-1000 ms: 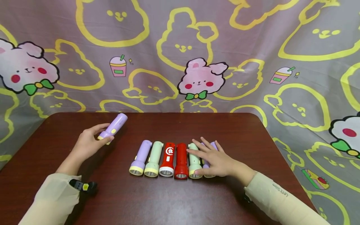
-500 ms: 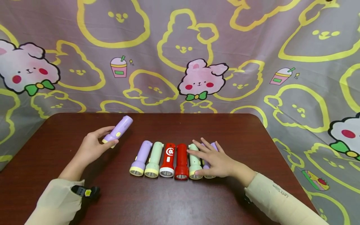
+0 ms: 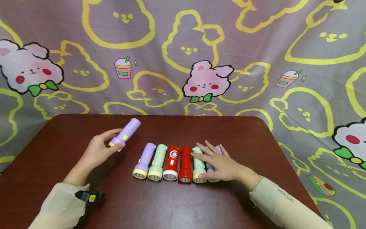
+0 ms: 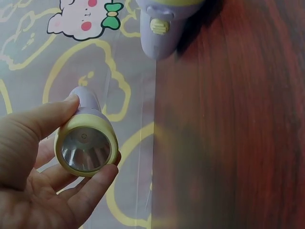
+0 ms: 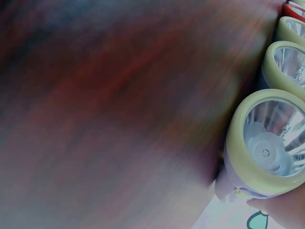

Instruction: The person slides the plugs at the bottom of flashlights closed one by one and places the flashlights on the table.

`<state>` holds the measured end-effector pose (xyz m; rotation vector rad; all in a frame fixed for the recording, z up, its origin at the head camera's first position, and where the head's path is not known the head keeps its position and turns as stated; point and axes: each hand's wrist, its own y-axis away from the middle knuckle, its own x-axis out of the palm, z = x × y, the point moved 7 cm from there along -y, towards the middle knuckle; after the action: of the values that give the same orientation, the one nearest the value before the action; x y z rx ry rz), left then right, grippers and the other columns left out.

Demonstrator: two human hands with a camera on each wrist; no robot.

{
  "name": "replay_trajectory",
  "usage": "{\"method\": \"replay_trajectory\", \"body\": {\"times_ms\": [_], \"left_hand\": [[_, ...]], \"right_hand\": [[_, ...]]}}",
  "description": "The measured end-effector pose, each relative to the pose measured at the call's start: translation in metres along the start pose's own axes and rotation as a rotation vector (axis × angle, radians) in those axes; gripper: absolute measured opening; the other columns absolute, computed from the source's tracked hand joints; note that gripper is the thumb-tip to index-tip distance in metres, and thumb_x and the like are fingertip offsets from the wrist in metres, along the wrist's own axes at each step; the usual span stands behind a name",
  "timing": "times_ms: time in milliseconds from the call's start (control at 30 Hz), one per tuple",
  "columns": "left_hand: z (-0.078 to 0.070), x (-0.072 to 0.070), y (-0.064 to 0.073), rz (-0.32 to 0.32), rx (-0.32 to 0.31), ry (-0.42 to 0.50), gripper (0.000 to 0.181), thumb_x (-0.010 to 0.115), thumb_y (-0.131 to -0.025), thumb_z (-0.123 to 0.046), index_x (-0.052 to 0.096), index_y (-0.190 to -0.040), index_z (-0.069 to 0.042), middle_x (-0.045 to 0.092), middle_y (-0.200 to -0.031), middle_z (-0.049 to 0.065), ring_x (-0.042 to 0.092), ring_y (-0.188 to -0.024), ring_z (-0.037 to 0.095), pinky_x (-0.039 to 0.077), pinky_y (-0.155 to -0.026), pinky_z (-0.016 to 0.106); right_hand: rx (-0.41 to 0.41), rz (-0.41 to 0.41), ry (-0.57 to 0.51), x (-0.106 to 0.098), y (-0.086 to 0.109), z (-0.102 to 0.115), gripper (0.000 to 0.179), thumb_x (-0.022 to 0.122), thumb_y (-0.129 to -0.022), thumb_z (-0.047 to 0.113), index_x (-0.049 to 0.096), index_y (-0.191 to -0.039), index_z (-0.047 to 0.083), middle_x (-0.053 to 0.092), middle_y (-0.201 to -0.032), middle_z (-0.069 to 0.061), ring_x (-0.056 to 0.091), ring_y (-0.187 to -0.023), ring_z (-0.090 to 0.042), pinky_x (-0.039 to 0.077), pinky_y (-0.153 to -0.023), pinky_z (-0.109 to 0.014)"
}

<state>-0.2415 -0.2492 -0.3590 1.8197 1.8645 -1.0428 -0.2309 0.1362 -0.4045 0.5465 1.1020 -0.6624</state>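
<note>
My left hand [image 3: 98,149] grips a purple flashlight [image 3: 131,128] by its yellow-rimmed head, thumb on one side and fingers on the other. Its tail tilts up to the right, left of and behind a row of flashlights; its lens [image 4: 86,150] faces the left wrist camera. The row holds a purple flashlight [image 3: 147,156], a pale green one [image 3: 159,157], a red one with a white rim [image 3: 171,167], a plain red one [image 3: 185,163] and another green one [image 3: 198,162]. Over the right end my right hand [image 3: 224,166] rests with fingers spread, partly hiding purple flashlights [image 3: 210,167].
A dark red-brown table [image 3: 160,203] carries the row, lenses toward me. Behind it hangs a patterned curtain [image 3: 148,60]. Black wrist straps sit on both beige sleeves [image 3: 61,203]. In the right wrist view a yellow-rimmed flashlight [image 5: 234,138] stands close to the camera.
My left hand has moved right with the purple flashlight, closer to the row's left end. The right hand and the row stay in place.
</note>
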Motion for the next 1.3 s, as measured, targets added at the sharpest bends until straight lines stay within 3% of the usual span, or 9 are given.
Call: {"method": "replay_trajectory", "body": {"times_ms": [233, 500, 933, 1300], "left_hand": [[-0.007, 0.004, 0.003, 0.007, 0.01, 0.021, 0.052, 0.079, -0.084, -0.011, 0.06, -0.132, -0.002, 0.07, -0.115, 0.024, 0.055, -0.081, -0.001, 0.044, -0.061, 0.017], [-0.016, 0.009, 0.005, 0.028, 0.002, 0.045, 0.053, 0.079, -0.085, -0.012, 0.06, -0.133, -0.003, 0.07, -0.117, 0.023, 0.057, -0.081, 0.007, 0.045, -0.06, 0.019], [-0.025, 0.019, 0.006, 0.05, 0.016, 0.103, 0.052, 0.078, -0.085, -0.01, 0.06, -0.133, -0.003, 0.07, -0.118, 0.022, 0.057, -0.089, -0.004, 0.046, -0.062, 0.018], [-0.031, 0.027, 0.007, 0.085, -0.011, 0.13, 0.052, 0.078, -0.086, -0.013, 0.06, -0.134, -0.006, 0.069, -0.121, 0.02, 0.062, -0.097, 0.01, 0.049, -0.066, 0.021]], "right_hand": [[-0.005, 0.002, -0.002, -0.001, 0.0, 0.001, 0.078, 0.059, -0.085, 0.068, 0.036, -0.153, 0.039, 0.017, -0.168, -0.004, 0.011, -0.153, -0.04, 0.007, -0.109, -0.08], [-0.004, 0.006, 0.006, -0.002, -0.001, 0.002, 0.078, 0.059, -0.085, 0.068, 0.036, -0.153, 0.038, 0.017, -0.167, -0.004, 0.011, -0.153, -0.041, 0.007, -0.109, -0.08], [0.006, 0.021, -0.028, -0.003, -0.001, 0.001, 0.078, 0.062, -0.084, 0.067, 0.038, -0.152, 0.037, 0.018, -0.167, -0.004, 0.01, -0.153, -0.041, 0.006, -0.109, -0.08], [0.008, 0.019, -0.046, -0.004, 0.001, 0.001, 0.078, 0.065, -0.083, 0.065, 0.04, -0.152, 0.036, 0.019, -0.167, -0.006, 0.01, -0.153, -0.041, 0.005, -0.108, -0.081]]}}
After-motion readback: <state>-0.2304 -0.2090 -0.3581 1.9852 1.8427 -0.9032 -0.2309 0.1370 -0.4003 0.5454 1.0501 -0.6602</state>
